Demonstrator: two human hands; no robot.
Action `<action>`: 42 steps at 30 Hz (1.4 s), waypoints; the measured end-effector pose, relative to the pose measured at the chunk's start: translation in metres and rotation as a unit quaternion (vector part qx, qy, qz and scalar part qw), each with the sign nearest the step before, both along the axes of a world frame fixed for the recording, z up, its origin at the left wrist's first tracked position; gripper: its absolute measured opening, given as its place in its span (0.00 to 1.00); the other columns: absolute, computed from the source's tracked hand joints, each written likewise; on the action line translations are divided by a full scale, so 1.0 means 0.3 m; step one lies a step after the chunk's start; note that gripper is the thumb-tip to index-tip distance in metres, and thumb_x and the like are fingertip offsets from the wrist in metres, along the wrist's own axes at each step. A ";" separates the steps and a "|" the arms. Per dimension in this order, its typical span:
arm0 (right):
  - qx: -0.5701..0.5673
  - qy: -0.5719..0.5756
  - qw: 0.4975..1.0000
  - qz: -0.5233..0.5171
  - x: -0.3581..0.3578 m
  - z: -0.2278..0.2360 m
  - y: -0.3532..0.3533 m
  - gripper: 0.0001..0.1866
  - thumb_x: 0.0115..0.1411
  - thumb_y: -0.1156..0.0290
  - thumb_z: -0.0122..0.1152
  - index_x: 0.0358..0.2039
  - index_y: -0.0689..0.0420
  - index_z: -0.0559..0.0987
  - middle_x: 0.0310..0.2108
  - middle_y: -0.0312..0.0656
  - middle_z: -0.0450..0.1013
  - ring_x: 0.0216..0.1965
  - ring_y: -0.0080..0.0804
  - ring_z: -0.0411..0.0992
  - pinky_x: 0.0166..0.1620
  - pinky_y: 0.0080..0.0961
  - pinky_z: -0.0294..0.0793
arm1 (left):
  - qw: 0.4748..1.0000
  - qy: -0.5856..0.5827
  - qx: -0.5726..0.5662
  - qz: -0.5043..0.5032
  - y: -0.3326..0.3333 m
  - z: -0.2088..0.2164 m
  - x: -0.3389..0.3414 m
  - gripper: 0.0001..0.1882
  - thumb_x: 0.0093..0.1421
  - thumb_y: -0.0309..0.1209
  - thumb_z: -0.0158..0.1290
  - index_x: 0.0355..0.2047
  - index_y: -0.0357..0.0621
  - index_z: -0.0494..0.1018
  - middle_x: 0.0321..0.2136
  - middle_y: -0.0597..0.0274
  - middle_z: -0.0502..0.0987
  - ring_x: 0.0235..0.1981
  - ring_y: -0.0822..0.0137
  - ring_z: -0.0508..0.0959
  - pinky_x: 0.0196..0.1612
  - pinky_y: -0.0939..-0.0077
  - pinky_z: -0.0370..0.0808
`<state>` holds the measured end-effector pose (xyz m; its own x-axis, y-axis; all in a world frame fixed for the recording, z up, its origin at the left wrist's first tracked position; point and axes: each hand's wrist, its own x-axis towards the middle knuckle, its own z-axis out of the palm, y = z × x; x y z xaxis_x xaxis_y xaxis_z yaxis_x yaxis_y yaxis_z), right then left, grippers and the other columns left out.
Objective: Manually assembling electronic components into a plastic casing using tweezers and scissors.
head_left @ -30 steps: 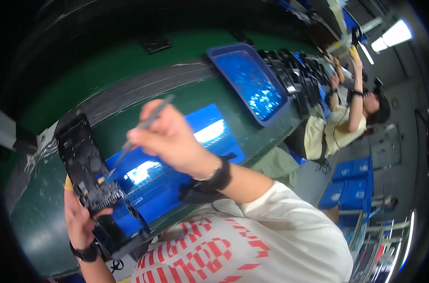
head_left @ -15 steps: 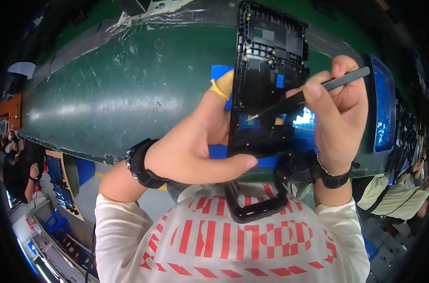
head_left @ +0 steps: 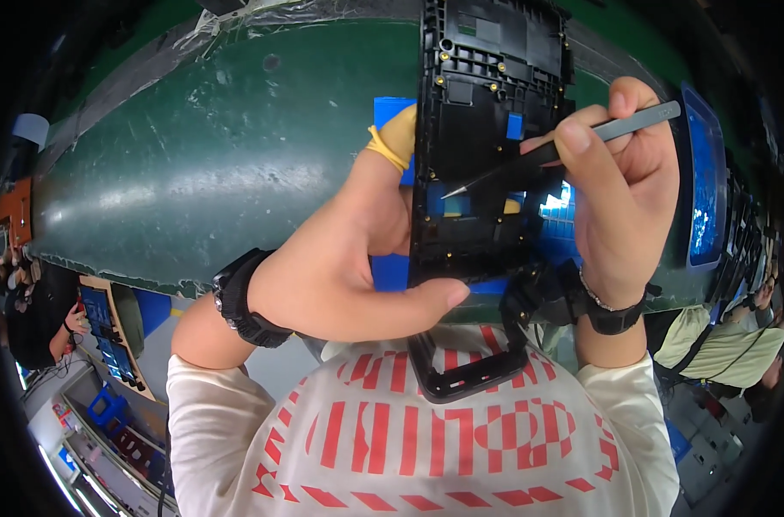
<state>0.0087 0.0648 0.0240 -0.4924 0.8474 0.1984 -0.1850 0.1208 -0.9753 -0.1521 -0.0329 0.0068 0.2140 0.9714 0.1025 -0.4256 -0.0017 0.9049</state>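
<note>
A black plastic housing (head_left: pixel 469 138) with ribs, small brass inserts and a handle-like loop (head_left: pixel 474 385) at its near end is held up over the table. My left hand (head_left: pixel 349 267) grips its left edge, thumb at the near end; the other fingers are partly hidden behind it, and a yellow finger cot (head_left: pixel 398 142) covers one. Pinched in my right hand (head_left: pixel 620 189) are pointed tweezers (head_left: pixel 543 155). Their tip lies over a blue patch (head_left: pixel 452 205) low in the housing; whether it touches cannot be told. A second blue piece (head_left: pixel 514 126) sits higher up.
The green table (head_left: pixel 220 138) stretches left. A blue tray (head_left: pixel 704 181) stands at the right, with several black parts (head_left: pixel 741 224) beyond it. Something blue (head_left: pixel 390 269) lies beneath the housing. Other people are at the far left (head_left: pixel 43 319) and right (head_left: pixel 711 340).
The tweezers' tip has shifted slightly left on the housing, toward the blue patch's left side. The whole view has moved a little; both hands keep their holds.
</note>
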 end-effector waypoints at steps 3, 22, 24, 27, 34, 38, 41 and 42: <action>0.002 -0.012 1.000 -0.006 0.001 0.002 0.004 0.14 0.52 0.81 0.52 0.36 0.61 0.59 0.22 0.38 0.68 0.24 0.20 0.68 0.37 0.26 0.73 | 1.000 -0.011 -0.004 0.001 0.002 -0.006 0.003 0.48 0.40 0.15 0.50 0.59 0.41 0.36 0.54 0.54 0.54 0.55 0.60 0.59 0.55 0.65 0.58; 0.006 0.018 1.000 -0.007 -0.001 -0.016 -0.002 0.15 0.52 0.81 0.53 0.36 0.60 0.58 0.23 0.39 0.70 0.25 0.25 0.71 0.32 0.15 0.67 | 0.988 0.127 -0.055 0.071 0.004 0.012 -0.005 0.29 0.55 0.28 0.38 0.56 0.34 0.45 0.53 0.52 0.57 0.53 0.64 0.61 0.55 0.71 0.57; -0.001 0.018 1.000 -0.023 -0.014 -0.011 -0.012 0.15 0.52 0.80 0.53 0.36 0.60 0.58 0.22 0.40 0.70 0.23 0.22 0.68 0.30 0.14 0.66 | 0.988 0.122 -0.063 0.071 0.004 0.020 -0.005 0.29 0.55 0.28 0.38 0.56 0.34 0.45 0.53 0.52 0.57 0.53 0.65 0.61 0.55 0.71 0.57; -0.009 0.031 0.999 -0.036 -0.011 -0.005 -0.009 0.14 0.53 0.78 0.52 0.36 0.59 0.58 0.23 0.40 0.69 0.19 0.19 0.63 0.28 0.12 0.63 | 0.989 0.096 -0.099 0.059 0.005 0.021 -0.009 0.30 0.54 0.27 0.39 0.57 0.35 0.44 0.53 0.52 0.57 0.52 0.64 0.62 0.54 0.71 0.59; 0.043 0.023 0.998 -0.031 0.050 -0.003 0.044 0.12 0.54 0.77 0.50 0.36 0.58 0.58 0.25 0.44 0.70 0.18 0.17 0.57 0.27 0.12 0.60 | 0.984 -0.002 -0.166 0.069 0.021 0.052 -0.025 0.25 0.56 0.29 0.37 0.54 0.34 0.52 0.46 0.53 0.66 0.45 0.66 0.70 0.48 0.76 0.66; 0.128 -0.015 0.990 -0.049 0.069 0.006 0.051 0.13 0.54 0.77 0.51 0.36 0.59 0.58 0.27 0.50 0.72 0.19 0.17 0.58 0.26 0.12 0.59 | 0.975 0.067 -0.208 0.029 0.040 0.025 -0.076 0.23 0.57 0.28 0.39 0.53 0.33 0.55 0.40 0.57 0.71 0.36 0.73 0.74 0.41 0.84 0.68; 0.091 -0.043 0.994 0.034 0.042 0.005 0.029 0.15 0.54 0.77 0.52 0.37 0.59 0.57 0.25 0.50 0.72 0.19 0.16 0.60 0.25 0.10 0.59 | 0.957 0.116 -0.225 -0.143 0.033 0.029 -0.103 0.27 0.54 0.28 0.45 0.53 0.30 0.54 0.45 0.56 0.67 0.44 0.69 0.69 0.48 0.79 0.63; 0.074 -0.059 0.992 0.084 0.037 0.005 0.028 0.15 0.53 0.77 0.52 0.37 0.59 0.57 0.25 0.49 0.72 0.19 0.17 0.61 0.25 0.09 0.60 | 0.960 0.059 -0.192 -0.197 0.025 0.021 -0.097 0.30 0.51 0.27 0.48 0.53 0.29 0.53 0.47 0.55 0.65 0.47 0.68 0.66 0.50 0.77 0.61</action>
